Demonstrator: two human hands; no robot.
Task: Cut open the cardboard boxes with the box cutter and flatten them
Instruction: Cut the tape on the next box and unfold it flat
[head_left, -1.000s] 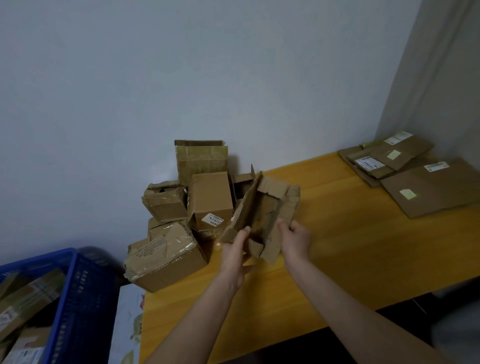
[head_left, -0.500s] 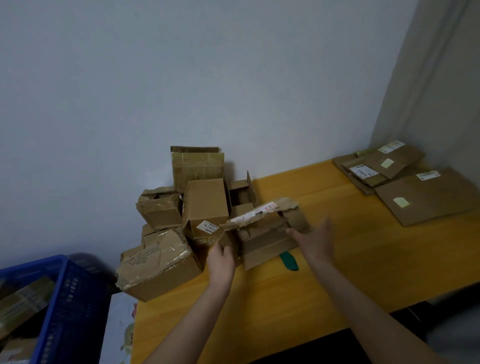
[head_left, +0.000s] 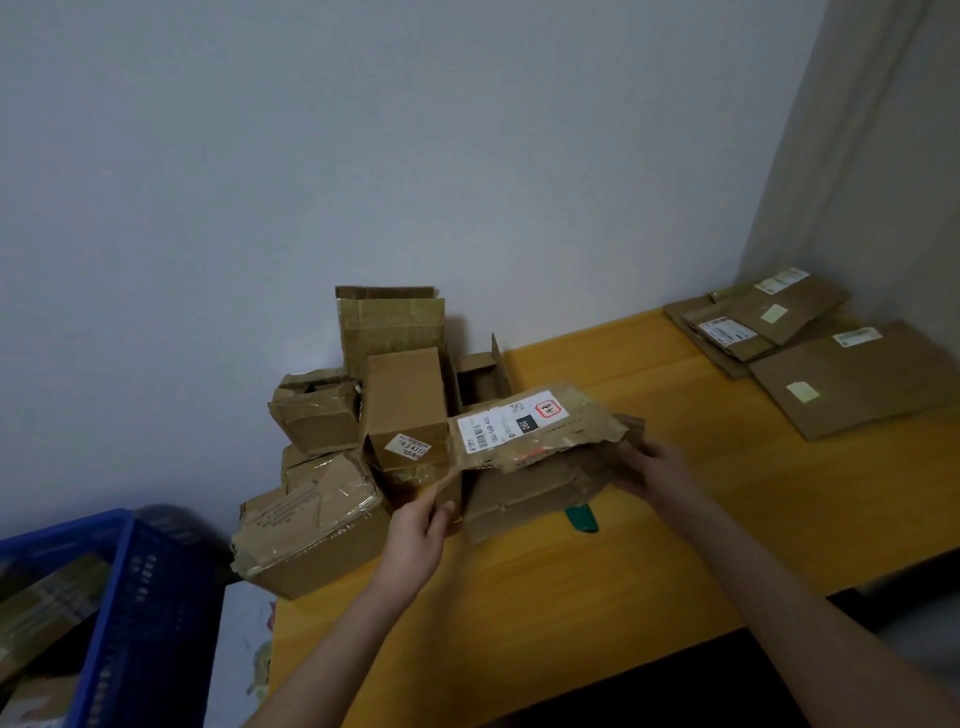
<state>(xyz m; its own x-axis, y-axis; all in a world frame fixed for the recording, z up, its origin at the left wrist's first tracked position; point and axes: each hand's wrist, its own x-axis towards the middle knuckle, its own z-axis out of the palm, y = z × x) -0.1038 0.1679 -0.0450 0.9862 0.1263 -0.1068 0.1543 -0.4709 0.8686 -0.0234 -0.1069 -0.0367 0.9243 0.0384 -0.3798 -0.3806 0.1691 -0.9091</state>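
Both hands grip one opened box (head_left: 530, 447): left hand (head_left: 418, 535) pinching its corner, right hand (head_left: 657, 467) its far edge. Now tipped label-up, half collapsed above table (head_left: 519, 613) (flattening underway); green cutter (head_left: 582, 517) lies beneath.

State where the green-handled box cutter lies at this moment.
The box cutter lies on the yellow table, half hidden under the box held by both hands.

The wooden table (head_left: 649, 545) bears piled boxes (head_left: 363, 441), flattened cardboard (head_left: 852, 379) (far right) and a green object (head_left: 583, 518).

Torn labelled box (head_left: 524, 457) collapsing beside stacked boxes (head_left: 363, 415).
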